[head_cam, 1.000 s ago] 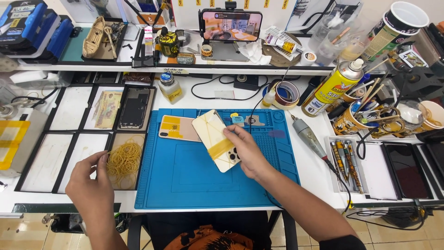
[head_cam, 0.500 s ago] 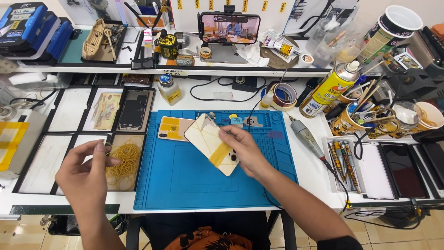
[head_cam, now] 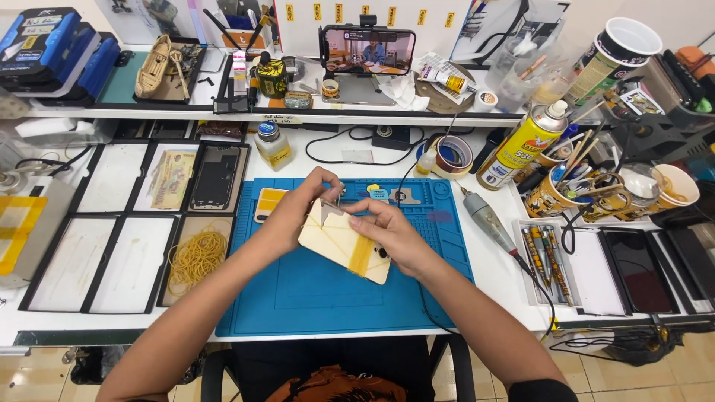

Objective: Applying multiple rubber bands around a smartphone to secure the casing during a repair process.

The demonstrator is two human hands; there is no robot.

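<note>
We grip the cream phone back panel (head_cam: 339,242) with both hands over the blue work mat (head_cam: 328,298): our left hand (head_cam: 294,212) closes on its upper left corner, our right hand (head_cam: 387,234) presses fingers along its yellow tape strip, rubber bands (head_cam: 195,257) lying left

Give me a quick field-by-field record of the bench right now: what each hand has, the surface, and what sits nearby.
left hand: grips the upper left end of the cream phone
right hand: rests on the phone's right part, fingers on its back
phone: lies tilted, back up, with thin bands and a yellow tape strip across it
surface: blue work mat on a white table
left of mat: black tray holding yellow rubber bands
right of mat: grey rotary tool, yellow spray can
behind hands: second phone lying partly hidden
</note>
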